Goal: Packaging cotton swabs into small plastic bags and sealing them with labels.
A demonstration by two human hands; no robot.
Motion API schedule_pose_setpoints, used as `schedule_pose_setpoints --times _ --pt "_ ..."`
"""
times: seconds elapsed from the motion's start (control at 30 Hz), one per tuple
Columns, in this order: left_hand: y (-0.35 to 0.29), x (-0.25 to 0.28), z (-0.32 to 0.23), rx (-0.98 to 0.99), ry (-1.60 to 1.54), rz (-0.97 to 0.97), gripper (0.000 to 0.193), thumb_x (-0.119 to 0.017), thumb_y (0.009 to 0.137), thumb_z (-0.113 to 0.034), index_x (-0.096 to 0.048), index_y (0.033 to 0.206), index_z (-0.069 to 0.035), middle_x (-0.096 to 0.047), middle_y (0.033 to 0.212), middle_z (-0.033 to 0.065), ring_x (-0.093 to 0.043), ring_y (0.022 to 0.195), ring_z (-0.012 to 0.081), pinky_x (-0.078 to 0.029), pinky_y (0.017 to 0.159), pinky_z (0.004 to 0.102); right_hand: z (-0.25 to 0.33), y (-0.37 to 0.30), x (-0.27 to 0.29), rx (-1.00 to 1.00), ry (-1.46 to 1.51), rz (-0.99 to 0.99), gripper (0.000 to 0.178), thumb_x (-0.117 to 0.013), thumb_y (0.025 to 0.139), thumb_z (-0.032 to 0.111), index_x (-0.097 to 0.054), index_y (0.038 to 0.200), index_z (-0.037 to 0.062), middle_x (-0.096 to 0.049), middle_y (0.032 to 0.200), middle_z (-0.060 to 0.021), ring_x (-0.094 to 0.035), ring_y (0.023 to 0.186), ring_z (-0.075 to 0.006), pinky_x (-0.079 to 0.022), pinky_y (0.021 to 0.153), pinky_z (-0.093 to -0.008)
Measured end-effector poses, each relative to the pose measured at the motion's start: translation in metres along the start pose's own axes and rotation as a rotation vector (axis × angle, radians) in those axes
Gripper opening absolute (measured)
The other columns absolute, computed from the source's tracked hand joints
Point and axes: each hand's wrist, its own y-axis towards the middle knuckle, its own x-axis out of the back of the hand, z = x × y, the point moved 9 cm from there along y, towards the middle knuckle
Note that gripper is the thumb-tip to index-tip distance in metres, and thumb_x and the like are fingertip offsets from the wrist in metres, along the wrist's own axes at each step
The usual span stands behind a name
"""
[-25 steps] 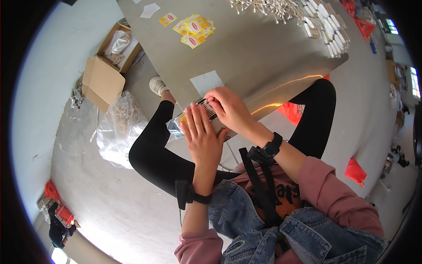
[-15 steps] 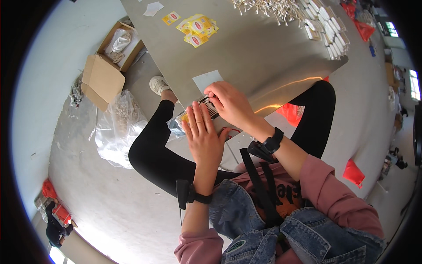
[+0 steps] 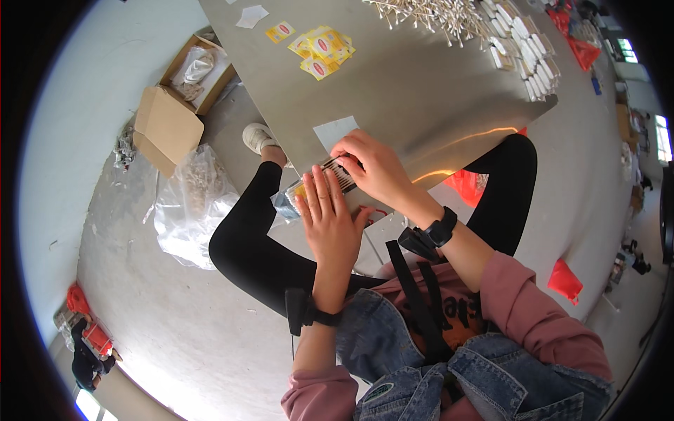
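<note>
A clear plastic pack of cotton swabs [image 3: 339,175] lies at the near edge of the metal table. My left hand [image 3: 330,228] rests flat over it, fingers stretched out and thumb apart. At the pack's far right end, the fingers of my right hand [image 3: 378,170] are bent and pressed together on its edge; the exact grip is partly hidden. Beyond my right fingers lies a white paper rectangle [image 3: 333,131]. Farther off is a pile of yellow printed cards [image 3: 321,50], with a single yellow card [image 3: 280,31] beside it.
Loose cotton swabs [image 3: 428,15] and stacked white bundles [image 3: 526,52] cover the far right of the table [image 3: 414,91]. On the floor at left stand an open cardboard box [image 3: 168,130] and a clear plastic bag [image 3: 193,210]. A red bag [image 3: 467,186] shows under the table.
Both hands stay at the pack with almost the same pose. The whole view has shifted slightly, and more of the pack's left end shows beside my left fingers.
</note>
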Motion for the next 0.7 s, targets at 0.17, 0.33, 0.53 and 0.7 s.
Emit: schedule_pose_setpoints --times 0.17,0.33,0.53,0.7 --pt "0.003 0.007 0.004 0.039 -0.028 -0.006 0.097 -0.055 0.087 -0.062 -0.026 0.150 0.006 -0.024 0.158 0.0242 -0.017 0.149 0.0383 -0.016 0.119 0.0531 -0.007 -0.001 -0.001 -0.113 0.014 -0.021 0.011 -0.067 0.085 0.002 -0.062 0.094 0.0079 -0.062 0.087 -0.0051 -0.063 0.071 -0.0219 -0.050 0.062 -0.0316" --pt "0.003 0.001 0.006 0.078 0.005 0.015 0.099 -0.056 0.086 -0.063 -0.025 0.150 0.006 -0.024 0.158 0.0243 -0.017 0.149 0.0380 -0.015 0.119 0.0525 -0.005 0.004 -0.005 -0.136 -0.107 -0.031 0.014 -0.069 0.083 0.002 -0.062 0.093 0.0076 -0.063 0.087 -0.0042 -0.061 0.067 -0.0217 -0.049 0.060 -0.0307" --pt "0.004 -0.001 0.005 0.078 0.041 0.010 0.103 -0.056 0.084 -0.065 -0.025 0.150 0.007 -0.024 0.158 0.0231 -0.018 0.149 0.0369 -0.016 0.119 0.0517 -0.005 0.000 -0.004 -0.056 -0.022 -0.029 0.013 -0.067 0.084 0.001 -0.063 0.095 0.0061 -0.063 0.087 -0.0045 -0.062 0.071 -0.0187 -0.049 0.062 -0.0315" --pt "0.002 0.011 0.013 0.102 -0.055 -0.083 0.096 -0.057 0.088 -0.059 -0.025 0.150 0.007 -0.025 0.158 0.0234 -0.019 0.149 0.0376 -0.015 0.118 0.0560 -0.015 -0.008 -0.002 -0.173 0.267 -0.095 0.016 -0.061 0.094 0.009 -0.062 0.109 0.0056 -0.063 0.103 -0.0105 -0.065 0.094 -0.0242 -0.052 0.077 -0.0333"
